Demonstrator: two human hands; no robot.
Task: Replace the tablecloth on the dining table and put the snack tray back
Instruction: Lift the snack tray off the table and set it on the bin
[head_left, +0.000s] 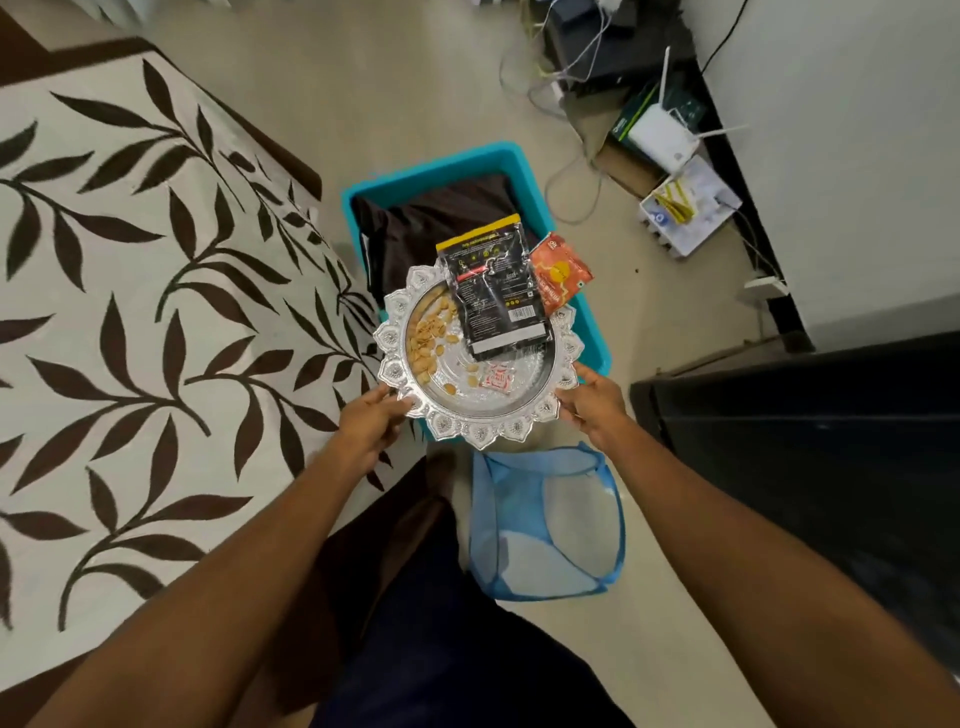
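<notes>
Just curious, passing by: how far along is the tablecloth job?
Seemingly done: a leaf-patterned tablecloth covers the table; dark cloth lies in the teal bin. In hand: left hand and right hand grip the snack tray over the bin. Left: setting it on the table.

Probably a home: leaf-print tablecloth (130, 312), router (662, 137) and loose cables (566, 67).

Cream tablecloth (130, 312) with dark brown leaf sprays; silver snack tray (483, 434); black packet (491, 291); orange packet (561, 273); teal tub (441, 161); blue bag (545, 519).
</notes>
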